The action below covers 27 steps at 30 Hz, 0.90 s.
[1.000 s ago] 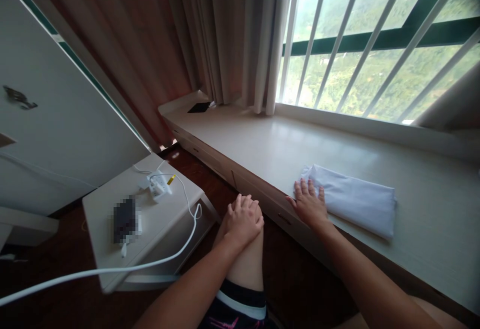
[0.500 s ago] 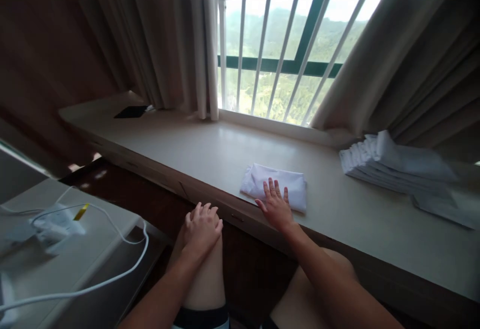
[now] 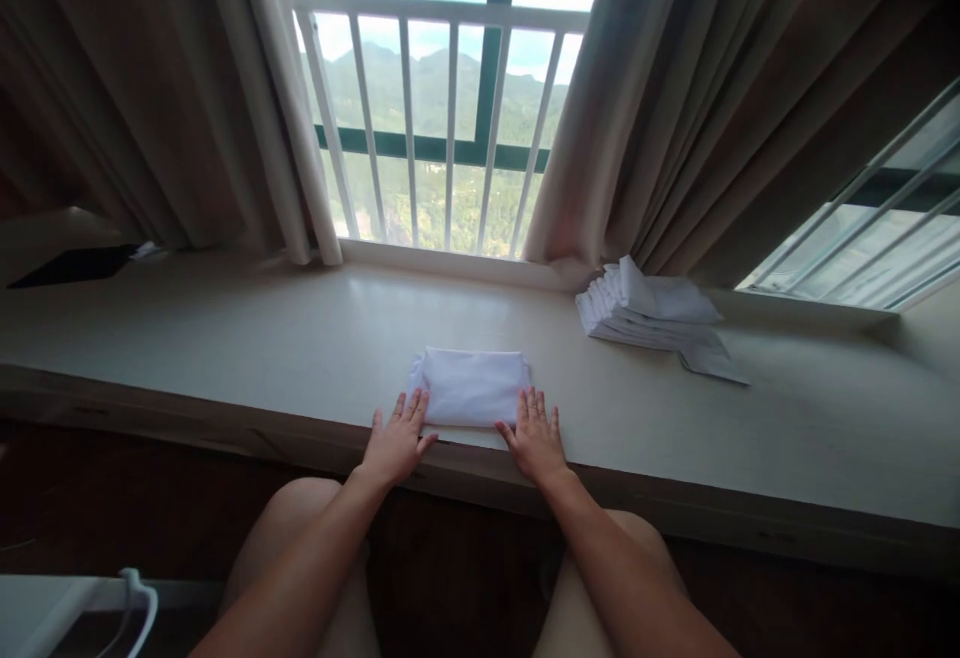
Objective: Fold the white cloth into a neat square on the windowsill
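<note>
Folded white cloth (image 3: 470, 387) lying flat near the front edge of the pale worktop (image 3: 225, 328), right below the barred window (image 3: 439, 138). Left hand (image 3: 395, 438) laid palm down on the worktop at the cloth's near left corner, fingers spread flat and holding nothing, fingertips touching or just short of the cloth's edge; hard to tell which. Right hand (image 3: 535, 436) likewise palm down and splayed, gripping nothing, fingertips at the cloth's near right corner. Both forearms reaching forward from bare knees at the bottom of the view. Further right and toward the back, a stack of folded white cloths (image 3: 649, 313) resting against the foot of the right curtain (image 3: 712, 118), well apart from the single cloth, with one loose flat piece poking out at the stack's near right side. Left curtain (image 3: 187, 88) hanging down to the worktop beside the window. Flat black object (image 3: 71, 265) at the far left of the worktop, too dim to identify. White cable (image 3: 139, 603) on a pale surface at the lower left corner.
</note>
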Each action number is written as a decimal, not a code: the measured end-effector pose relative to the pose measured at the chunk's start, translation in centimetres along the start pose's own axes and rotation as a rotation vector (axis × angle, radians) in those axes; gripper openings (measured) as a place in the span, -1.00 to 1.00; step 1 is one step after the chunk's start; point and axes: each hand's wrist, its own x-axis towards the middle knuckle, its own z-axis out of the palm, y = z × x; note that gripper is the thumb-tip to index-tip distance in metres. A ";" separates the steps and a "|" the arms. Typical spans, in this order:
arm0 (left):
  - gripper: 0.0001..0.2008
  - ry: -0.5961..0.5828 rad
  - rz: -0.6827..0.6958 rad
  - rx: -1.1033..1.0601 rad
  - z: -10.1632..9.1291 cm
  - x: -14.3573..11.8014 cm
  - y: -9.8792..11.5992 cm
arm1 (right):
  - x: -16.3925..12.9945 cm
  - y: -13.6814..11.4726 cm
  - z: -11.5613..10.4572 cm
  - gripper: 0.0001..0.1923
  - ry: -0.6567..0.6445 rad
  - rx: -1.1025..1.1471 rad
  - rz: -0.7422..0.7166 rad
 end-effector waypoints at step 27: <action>-0.67 0.171 -0.280 -0.740 -2.5 6.7 1.2 | 4.8 2.5 -4.8 -0.71 -0.057 0.575 0.331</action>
